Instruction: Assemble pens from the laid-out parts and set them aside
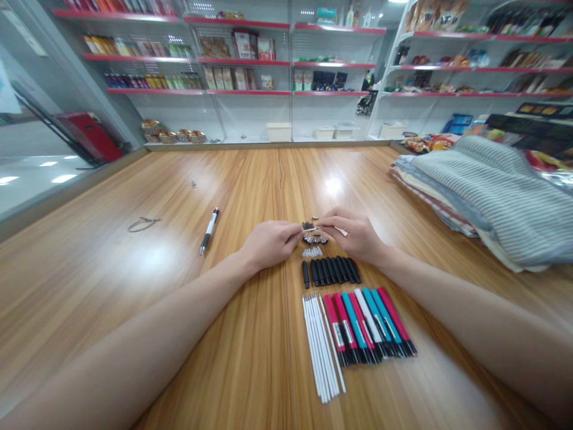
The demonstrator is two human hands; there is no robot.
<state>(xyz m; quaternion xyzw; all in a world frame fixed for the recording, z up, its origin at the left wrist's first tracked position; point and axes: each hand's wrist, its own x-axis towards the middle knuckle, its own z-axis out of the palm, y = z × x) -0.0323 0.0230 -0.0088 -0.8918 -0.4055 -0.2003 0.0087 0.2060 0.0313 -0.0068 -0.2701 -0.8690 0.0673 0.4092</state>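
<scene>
My left hand point(274, 243) and my right hand point(353, 234) meet over the small parts, both with fingers pinched. Between them lies a thin white pen refill point(310, 229), its other end showing beneath my right fingers. Just under the hands are silver pen tips point(319, 240) and small dark pieces, partly hidden. Nearer me come small clear-white pieces point(312, 252), a row of black pen grips point(333, 272), a bundle of white refills point(320, 349) and several pink, teal and white pen barrels point(367, 325).
An assembled white-and-black pen point(209, 232) and a thin dark loop point(143, 224) lie on the wooden table point(242, 173) at left. Folded striped cloths point(487, 191) are piled at right. Stocked shelves point(246, 61) stand behind; a red cart point(92, 136) is at far left.
</scene>
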